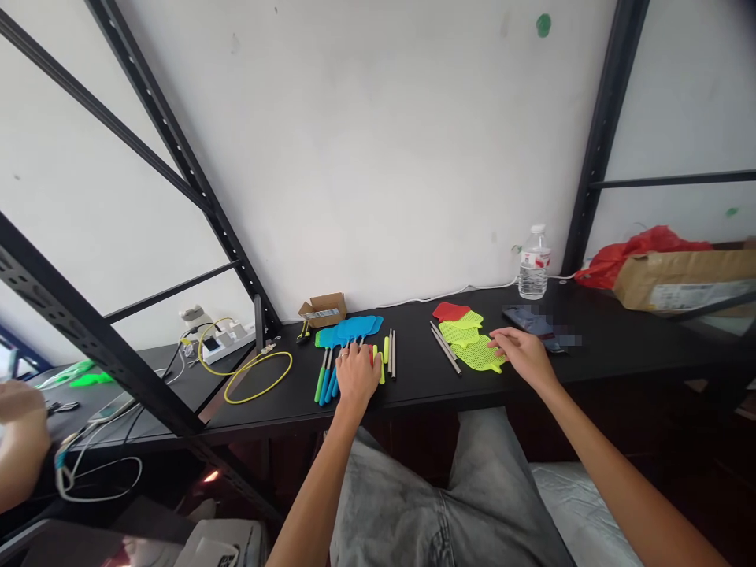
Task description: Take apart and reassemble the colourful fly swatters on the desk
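Note:
My left hand [357, 374] rests palm down over the shafts of a row of fly swatters with blue heads [354, 327], fingers apart. Their blue handles [327, 386] and a green handle [320, 385] point toward me. By its thumb lie red and yellow handles, partly covered; one yellow handle [386, 350] shows just beyond. My right hand [523, 354] hovers at the edge of a loose yellow leaf-shaped swatter head [478, 354], fingers stretched out, nothing visible in them. More yellow heads and a red swatter head [451, 312] overlap behind it.
Thin metal rods [446, 352] lie left of the loose heads, others [393, 353] near the handles. Behind stand a small cardboard box [324, 309] and a water bottle [533, 264]. A yellow cable [257, 399] and power strip [230, 343] are left, near another person's arm [24, 441].

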The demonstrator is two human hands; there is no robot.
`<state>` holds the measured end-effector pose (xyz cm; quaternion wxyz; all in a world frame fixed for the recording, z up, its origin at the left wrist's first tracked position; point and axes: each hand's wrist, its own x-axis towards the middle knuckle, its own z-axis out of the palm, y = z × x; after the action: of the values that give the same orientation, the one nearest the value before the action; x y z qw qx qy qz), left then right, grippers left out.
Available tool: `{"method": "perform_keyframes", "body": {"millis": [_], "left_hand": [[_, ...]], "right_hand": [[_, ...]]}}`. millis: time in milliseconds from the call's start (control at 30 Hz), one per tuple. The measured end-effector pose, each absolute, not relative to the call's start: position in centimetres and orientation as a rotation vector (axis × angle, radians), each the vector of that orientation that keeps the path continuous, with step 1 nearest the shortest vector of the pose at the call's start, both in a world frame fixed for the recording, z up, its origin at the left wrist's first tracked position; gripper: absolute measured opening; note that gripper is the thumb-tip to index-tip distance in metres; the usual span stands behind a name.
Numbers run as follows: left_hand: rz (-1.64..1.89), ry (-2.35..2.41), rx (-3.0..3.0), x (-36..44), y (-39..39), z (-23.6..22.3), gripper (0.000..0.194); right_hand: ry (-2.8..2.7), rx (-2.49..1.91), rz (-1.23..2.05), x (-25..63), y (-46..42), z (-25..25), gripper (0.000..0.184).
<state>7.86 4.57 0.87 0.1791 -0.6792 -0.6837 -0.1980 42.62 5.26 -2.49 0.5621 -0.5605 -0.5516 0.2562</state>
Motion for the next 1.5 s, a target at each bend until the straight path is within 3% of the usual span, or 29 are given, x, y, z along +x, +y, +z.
{"method": "perform_keyframes", "body": {"millis": [900, 1133, 1300, 1500], "left_hand": [[-0.349, -2.041, -2.074, 10.5, 4.3, 0.6, 0.038], [-0.369, -2.116, -2.064, 10.1, 4.5, 0.8, 0.038], [-0.411, -2.151, -2.043, 9.8, 4.4, 1.1, 0.038], [-0.494, -2.196, -2.049, 9.3, 4.9, 0.2, 0.040]], "right_hand": [[-1.425, -1.363, 0.418, 41.2, 4.4, -1.9, 0.025], [-1.850, -1.446, 0.197, 32.9, 4.0, 1.3, 0.023], [-2.130, -1.686, 0.154, 25.8, 6.0, 2.9, 0.023], [-2.177, -1.818, 0.222, 23.4, 8.3, 2.8, 0.033]]}}
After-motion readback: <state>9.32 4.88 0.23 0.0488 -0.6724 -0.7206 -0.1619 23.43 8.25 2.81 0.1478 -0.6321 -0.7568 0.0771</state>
